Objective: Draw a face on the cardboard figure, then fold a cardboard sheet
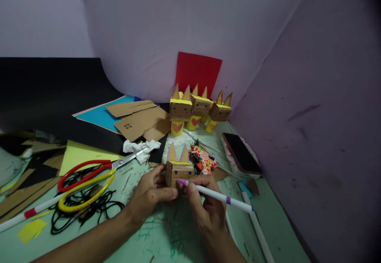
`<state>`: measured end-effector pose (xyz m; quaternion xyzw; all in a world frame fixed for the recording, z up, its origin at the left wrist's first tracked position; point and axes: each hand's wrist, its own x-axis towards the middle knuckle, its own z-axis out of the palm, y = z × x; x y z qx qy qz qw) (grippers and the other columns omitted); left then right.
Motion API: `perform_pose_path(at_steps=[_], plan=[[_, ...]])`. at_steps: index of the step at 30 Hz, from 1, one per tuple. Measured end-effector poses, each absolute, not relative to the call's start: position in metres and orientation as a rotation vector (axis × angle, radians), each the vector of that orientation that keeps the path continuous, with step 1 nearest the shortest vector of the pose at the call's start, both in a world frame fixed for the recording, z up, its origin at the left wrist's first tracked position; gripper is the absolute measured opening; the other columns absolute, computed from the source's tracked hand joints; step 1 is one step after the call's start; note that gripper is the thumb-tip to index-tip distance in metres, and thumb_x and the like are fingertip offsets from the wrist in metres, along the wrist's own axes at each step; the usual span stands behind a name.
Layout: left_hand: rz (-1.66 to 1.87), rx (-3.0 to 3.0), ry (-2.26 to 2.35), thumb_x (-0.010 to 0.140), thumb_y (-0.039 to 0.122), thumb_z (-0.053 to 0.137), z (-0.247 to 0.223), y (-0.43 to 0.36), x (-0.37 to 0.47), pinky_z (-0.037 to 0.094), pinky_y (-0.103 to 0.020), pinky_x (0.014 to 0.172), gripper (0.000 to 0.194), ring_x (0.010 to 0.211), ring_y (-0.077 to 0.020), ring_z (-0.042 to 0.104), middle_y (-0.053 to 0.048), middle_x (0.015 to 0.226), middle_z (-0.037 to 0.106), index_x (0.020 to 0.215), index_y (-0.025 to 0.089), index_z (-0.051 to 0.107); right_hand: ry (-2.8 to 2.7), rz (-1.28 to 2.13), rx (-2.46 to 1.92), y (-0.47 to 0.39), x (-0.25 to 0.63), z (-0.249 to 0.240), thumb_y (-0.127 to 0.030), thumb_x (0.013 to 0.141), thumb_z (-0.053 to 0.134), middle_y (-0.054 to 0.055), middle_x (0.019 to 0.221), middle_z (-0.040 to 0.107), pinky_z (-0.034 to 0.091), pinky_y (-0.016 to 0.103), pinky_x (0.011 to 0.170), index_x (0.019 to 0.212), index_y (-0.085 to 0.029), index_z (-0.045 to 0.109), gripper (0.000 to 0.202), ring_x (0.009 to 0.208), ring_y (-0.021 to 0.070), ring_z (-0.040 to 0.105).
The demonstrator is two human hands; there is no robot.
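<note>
Nearest cam: forearms (116, 227), w/ L hand (150, 191) steadying cardboard head (183, 174), mid-scene, fingers + thumb wrapped round its L side. R hand (205, 207) pinches purple marker (216, 195), tip at lower face; contact can't tell. Eyes (189, 173) are on, so step's prob. drawing rest of face; next move calls for firm L hold + light R stroke. Far: similar figures (181, 112). To L: scissors (120, 162), handles over black cord (86, 213). To R: phone (241, 151). Poss. container: pale rounded thing (8, 167), L edge, cut off; contents can't tell.
</note>
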<state>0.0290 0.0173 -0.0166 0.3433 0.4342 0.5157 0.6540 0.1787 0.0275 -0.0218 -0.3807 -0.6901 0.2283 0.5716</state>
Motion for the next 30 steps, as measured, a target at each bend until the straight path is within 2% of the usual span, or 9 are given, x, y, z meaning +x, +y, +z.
perform_pose_path(at_steps=[9,16,21,30], plan=[[1.169,0.788,0.96,0.055,0.016,0.074,-0.0148,0.0178,0.029,0.049,-0.036,0.087,0.062,0.1,-0.028,0.066,-0.009,0.105,0.073,0.115,0.016,0.058,-1.461,0.687,-0.973,0.0222,0.1743,-0.0259,-0.029,0.088,0.053,0.0,0.064,0.06,0.045,0.023,0.053,0.074,-0.02,0.059,0.018,0.057,0.0132,0.058],[1.171,0.797,1.004,0.052,0.016,0.074,-0.0145,0.0186,0.0293,0.05,-0.034,0.083,0.062,0.096,-0.0274,0.066,-0.008,0.1,0.074,0.112,0.016,0.058,-1.698,0.525,-0.897,0.0278,0.1808,-0.0274,-0.024,0.087,0.056,0.001,0.062,0.063,0.044,0.022,0.051,0.075,-0.019,0.061,0.015,0.058,0.014,0.06],[1.163,0.803,1.004,0.053,0.016,0.074,-0.0143,0.0183,0.0295,0.05,-0.034,0.082,0.061,0.094,-0.0268,0.067,-0.008,0.1,0.074,0.112,0.016,0.058,-1.688,0.494,-0.873,0.0278,0.1804,-0.0242,-0.023,0.089,0.053,0.0,0.063,0.063,0.045,0.02,0.049,0.079,-0.019,0.059,0.012,0.055,0.0124,0.06],[1.173,0.785,1.011,0.053,0.016,0.075,-0.0134,0.0179,0.0302,0.051,-0.035,0.082,0.06,0.099,-0.0291,0.066,-0.008,0.101,0.074,0.111,0.016,0.059,-1.605,0.572,-0.915,0.0264,0.1767,-0.024,-0.024,0.087,0.054,-0.003,0.057,0.059,0.039,0.019,0.043,0.075,-0.019,0.058,0.014,0.045,0.0095,0.052]])
